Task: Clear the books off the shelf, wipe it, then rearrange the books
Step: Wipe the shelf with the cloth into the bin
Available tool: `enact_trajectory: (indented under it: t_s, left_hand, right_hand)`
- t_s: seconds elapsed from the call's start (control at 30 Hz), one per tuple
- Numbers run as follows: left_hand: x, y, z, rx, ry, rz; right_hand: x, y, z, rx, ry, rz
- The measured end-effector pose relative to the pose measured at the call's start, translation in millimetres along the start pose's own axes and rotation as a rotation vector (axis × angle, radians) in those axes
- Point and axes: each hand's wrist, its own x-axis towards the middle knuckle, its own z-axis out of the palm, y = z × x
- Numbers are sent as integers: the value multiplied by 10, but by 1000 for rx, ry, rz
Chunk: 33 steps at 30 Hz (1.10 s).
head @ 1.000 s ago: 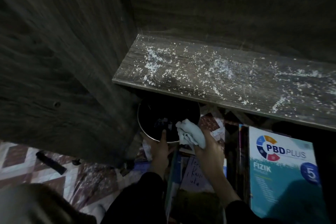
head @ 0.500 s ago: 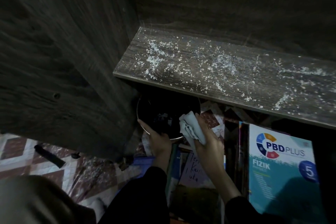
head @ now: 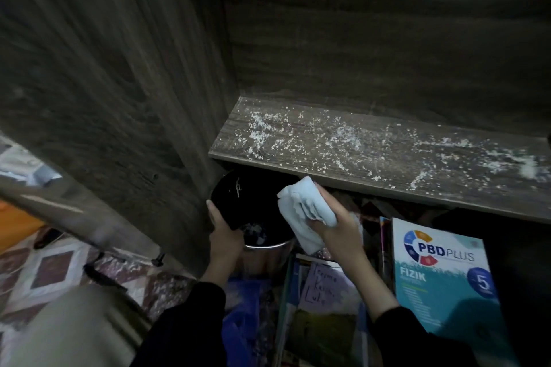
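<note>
Here the crumpled pale-blue cloth (head: 307,211) is bunched in the right hand (head: 338,228), just below the dark wooden shelf board (head: 387,164) strewn with white crumbs (head: 259,131). Soft and light, it probably wipes best wadded in the palm. The left hand (head: 223,234) grips the rim of the round black-lined metal bin (head: 265,258) under that board.

Matt grainy wooden shelf (head: 387,164) dusted with white flecks, soft pale cloth (head: 307,211), shiny metal bin (head: 265,256), glossy paper book cover (head: 441,277)
</note>
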Motion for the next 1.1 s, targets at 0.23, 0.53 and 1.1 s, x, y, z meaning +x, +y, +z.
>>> enact_trajectory:
  t_s: [0.23,0.53,1.1]
  left_hand:
    - [-126,166,-250,-17,-44,57]
    - [-183,382,-66,-49,-224,3]
    - [-356,478,627,0,-525,240]
  right_hand:
    - [53,-454,-337,118,28,30]
    - [370,-475,-1011,-799,299,-171]
    - [653,-145,-1181,-1300,226,-191]
